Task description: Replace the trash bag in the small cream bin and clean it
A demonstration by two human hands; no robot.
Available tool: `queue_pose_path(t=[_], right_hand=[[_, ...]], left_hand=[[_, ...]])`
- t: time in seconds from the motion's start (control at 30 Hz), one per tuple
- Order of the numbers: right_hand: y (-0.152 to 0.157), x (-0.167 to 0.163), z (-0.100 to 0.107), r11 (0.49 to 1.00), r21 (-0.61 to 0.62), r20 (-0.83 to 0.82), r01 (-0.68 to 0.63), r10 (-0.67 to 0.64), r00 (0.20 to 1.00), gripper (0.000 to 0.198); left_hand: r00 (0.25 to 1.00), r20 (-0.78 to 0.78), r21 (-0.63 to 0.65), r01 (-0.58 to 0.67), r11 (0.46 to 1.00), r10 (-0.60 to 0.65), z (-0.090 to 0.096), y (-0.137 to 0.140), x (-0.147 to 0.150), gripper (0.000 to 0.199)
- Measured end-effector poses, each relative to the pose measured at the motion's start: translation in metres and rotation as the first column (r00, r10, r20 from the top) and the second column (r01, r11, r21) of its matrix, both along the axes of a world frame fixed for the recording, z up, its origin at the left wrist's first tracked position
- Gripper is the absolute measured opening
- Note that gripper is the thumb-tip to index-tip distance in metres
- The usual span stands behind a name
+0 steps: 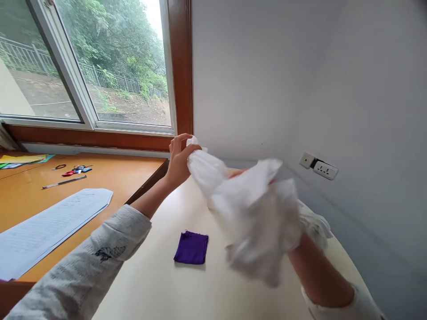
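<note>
A thin white plastic bag (253,200), crumpled and blurred by motion, hangs above the pale table. My left hand (182,155) is closed on its narrow gathered end, near the window frame. The bag covers most of my right hand (237,173); only a bit of skin shows at its upper edge, and the wrist comes out at the lower right. Whether those fingers grip the bag or lie inside it is hidden. Below the bag, a folded purple cloth (191,248) lies flat on the table, touched by neither hand.
Another crumpled clear-white plastic piece (316,226) rests at the right table edge. On the left, an orange-brown desk (133,166) holds written sheets (60,226), a pen (64,182) and keys (79,169). Wall sockets (326,170) sit on the right wall, close beside the table.
</note>
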State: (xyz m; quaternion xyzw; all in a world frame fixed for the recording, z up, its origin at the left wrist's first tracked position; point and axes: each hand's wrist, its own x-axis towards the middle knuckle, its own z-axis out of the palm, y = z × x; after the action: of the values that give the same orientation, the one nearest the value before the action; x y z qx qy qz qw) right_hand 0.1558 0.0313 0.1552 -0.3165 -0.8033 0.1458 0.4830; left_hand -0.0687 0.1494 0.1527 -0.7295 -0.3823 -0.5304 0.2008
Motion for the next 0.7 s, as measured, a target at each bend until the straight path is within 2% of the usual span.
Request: queue_pose_path(t=[0.03,0.1,0.17,0.3,0.43,0.57,0.7], right_hand=[[-0.006,-0.012,-0.008,0.994,-0.038,-0.017,-0.1,0.1,0.995,0.041],[-0.014,-0.037,-0.028,0.94,-0.118,-0.087,-0.319,0.31,0.947,0.029],[-0.02,-0.064,-0.052,0.885,-0.173,-0.138,-0.432,0.412,0.901,0.024],[-0.028,-0.108,-0.103,0.904,-0.194,-0.066,-0.38,0.374,0.925,0.026],[-0.036,-0.134,-0.142,0.909,-0.203,0.131,-0.363,0.393,0.91,0.037],[-0.044,-0.143,-0.162,0.92,-0.181,0.278,-0.346,0.386,0.88,0.05],[-0.048,-0.137,-0.168,0.928,-0.134,0.395,-0.347,0.371,0.84,0.056]], left_hand=[[0.998,-0.068,0.009,-0.016,1.0,0.016,-0.006,0.001,-0.014,0.015],[0.981,-0.191,0.025,-0.036,0.999,0.04,-0.02,0.002,-0.042,0.018],[0.946,-0.322,0.003,-0.05,0.999,0.048,-0.037,0.002,-0.068,0.025],[0.834,-0.546,-0.043,-0.125,0.991,0.081,-0.074,-0.002,-0.108,0.041],[0.716,-0.694,-0.119,-0.216,0.969,0.074,-0.109,-0.009,-0.13,0.054],[0.664,-0.746,-0.176,-0.258,0.95,0.043,-0.139,-0.011,-0.142,0.061],[0.688,-0.725,-0.272,-0.276,0.922,-0.008,-0.154,-0.009,-0.148,0.071]])
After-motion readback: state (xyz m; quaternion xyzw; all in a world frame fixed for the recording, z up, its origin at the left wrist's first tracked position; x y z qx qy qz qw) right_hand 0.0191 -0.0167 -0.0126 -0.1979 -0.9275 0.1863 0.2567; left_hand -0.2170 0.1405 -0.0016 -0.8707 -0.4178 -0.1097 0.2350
